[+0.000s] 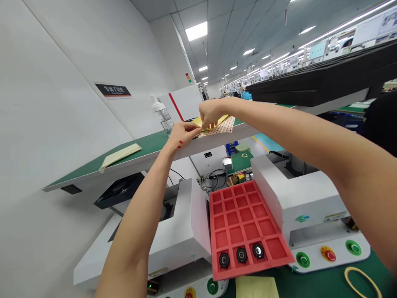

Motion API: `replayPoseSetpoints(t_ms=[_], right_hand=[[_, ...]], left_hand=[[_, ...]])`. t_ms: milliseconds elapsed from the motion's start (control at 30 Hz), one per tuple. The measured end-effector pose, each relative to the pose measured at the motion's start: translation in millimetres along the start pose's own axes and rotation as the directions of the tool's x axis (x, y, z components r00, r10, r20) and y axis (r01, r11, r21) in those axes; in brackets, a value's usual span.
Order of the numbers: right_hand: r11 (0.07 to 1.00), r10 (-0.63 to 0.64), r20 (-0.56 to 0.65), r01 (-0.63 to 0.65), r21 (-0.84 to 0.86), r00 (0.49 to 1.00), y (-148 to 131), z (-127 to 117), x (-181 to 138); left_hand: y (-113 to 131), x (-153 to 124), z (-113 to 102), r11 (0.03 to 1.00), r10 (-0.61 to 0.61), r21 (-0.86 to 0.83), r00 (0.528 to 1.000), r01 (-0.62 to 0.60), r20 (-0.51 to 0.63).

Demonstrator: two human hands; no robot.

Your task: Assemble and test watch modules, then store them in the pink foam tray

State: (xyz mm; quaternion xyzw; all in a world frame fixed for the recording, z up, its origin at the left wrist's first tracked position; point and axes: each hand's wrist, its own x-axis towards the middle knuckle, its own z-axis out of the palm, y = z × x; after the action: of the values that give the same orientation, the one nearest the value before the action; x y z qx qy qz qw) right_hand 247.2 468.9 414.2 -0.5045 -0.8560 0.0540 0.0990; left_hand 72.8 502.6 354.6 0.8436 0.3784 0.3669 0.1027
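Note:
Both hands reach up to the green-topped shelf. My left hand (183, 135), with red marks near its wrist, is closed at the left end of a white sheet with rows of red dots (226, 126), thumb and fingers pinched together at its edge. Just right of it, my right hand (212, 111) is bent over the sheet with curled fingertips pressed together; what they pinch is too small to make out. Yellow paper (223, 119) lies on the dotted sheet, partly hidden behind my right hand.
A clear pump bottle (163, 114) and folded pale paper (120, 155) stand on the shelf (149, 142). Below, a red tray (228, 273) holds three round black watch-like parts (241, 255) between two white machines (310, 194). Black foam slabs (310, 82) jut in at right.

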Motion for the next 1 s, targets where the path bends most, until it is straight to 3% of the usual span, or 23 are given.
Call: replayPoseSetpoints(t_ms=[200,467,700,1000], right_hand=[[0.999,-0.004,-0.038,0.002,-0.043,0.999,1,-1,-1],[0.985,-0.027,-0.139,0.050,0.165,0.990,23,4,4],[0.936,-0.012,-0.097,0.046,0.350,0.995,44,6,6],[0.899,-0.001,-0.049,0.022,0.437,0.999,48,7,7]], left_hand=[[-7,4,2,0.999,-0.030,-0.018,0.999,0.030,-0.026],[-14,12,5,0.995,-0.087,-0.063,0.993,0.082,-0.074],[-13,12,5,0.993,-0.105,-0.062,0.990,0.100,-0.090],[-6,7,3,0.994,-0.104,-0.053,0.992,0.100,-0.071]])
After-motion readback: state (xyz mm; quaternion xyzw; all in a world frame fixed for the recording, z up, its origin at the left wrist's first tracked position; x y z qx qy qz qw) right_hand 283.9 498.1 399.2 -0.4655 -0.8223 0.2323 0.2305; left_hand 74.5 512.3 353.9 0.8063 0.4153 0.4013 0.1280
